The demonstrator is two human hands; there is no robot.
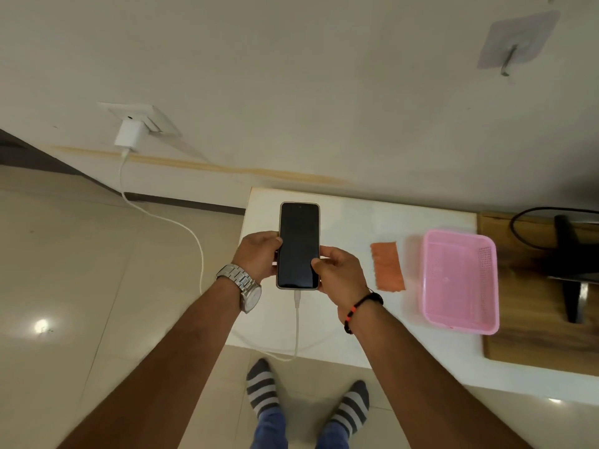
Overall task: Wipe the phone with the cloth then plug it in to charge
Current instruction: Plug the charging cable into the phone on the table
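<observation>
Silver wristwatch (247,288), red-black bracelet (358,311), striped grey socks (263,388), blue trousers (270,429).

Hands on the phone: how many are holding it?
2. The left hand grips the phone at its left edge; the right hand grips its lower right edge, thumb on the screen.

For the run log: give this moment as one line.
phone: held in both hands, screen dark | cable: plugged into phone's bottom, runs to charger in wall socket | cloth: on table beside pink basket
</observation>
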